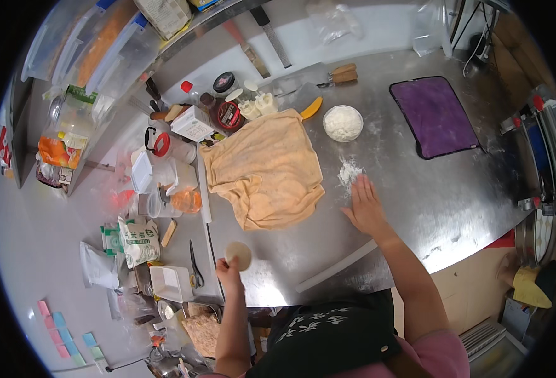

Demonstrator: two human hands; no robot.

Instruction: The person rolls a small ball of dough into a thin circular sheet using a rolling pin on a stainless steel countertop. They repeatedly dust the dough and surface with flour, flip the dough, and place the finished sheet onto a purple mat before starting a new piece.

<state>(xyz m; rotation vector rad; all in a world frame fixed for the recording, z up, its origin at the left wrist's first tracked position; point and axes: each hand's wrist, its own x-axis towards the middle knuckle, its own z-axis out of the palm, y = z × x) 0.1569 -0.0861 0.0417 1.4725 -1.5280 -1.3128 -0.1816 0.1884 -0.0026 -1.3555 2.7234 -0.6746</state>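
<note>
Pinched in my left hand point(229, 274) is a thin round piece of dough point(238, 256), held over the steel table's near left part. My right hand point(365, 205) lies palm down with fingers spread, its fingertips at the edge of a patch of white flour point(349, 171). A bowl of white flour point(342, 123) stands just beyond that patch. Between and beyond my hands, a rumpled peach-coloured cloth point(273, 175) covers part of the table; what is under it is hidden. A pale rolling pin point(337, 266) rests near the front edge, close to my right forearm.
A purple cloth point(436, 118) lies at the right. Scissors point(194, 271), a white plastic tub point(171, 283) and a flour bag point(139, 241) are on the left. Bottles, jars and a carton point(192, 124) crowd the back left, near a yellow-handled tool point(312, 108) and wooden-handled brushes point(344, 73).
</note>
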